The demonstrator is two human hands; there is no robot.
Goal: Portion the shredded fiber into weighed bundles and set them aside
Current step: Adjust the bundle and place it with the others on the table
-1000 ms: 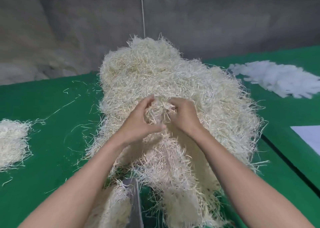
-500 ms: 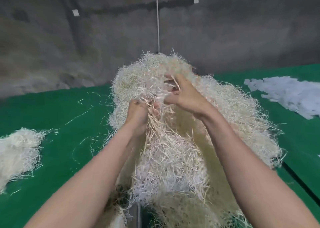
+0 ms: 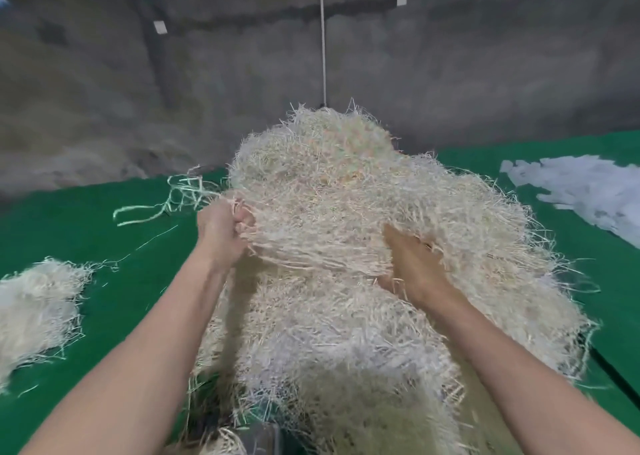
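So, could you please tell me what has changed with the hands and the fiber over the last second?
The left hand and right hand, together a second ago, have pulled apart sideways, each gripping the fiber pile and stretching a layer between them. The small bundle on the green table stays put.

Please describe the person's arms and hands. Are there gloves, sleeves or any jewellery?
Nothing worn is visible. The left hand and the right hand are bare, without gloves, and no ring shows. The left forearm and the right forearm are bare too: no sleeve, watch or bracelet appears in the picture.
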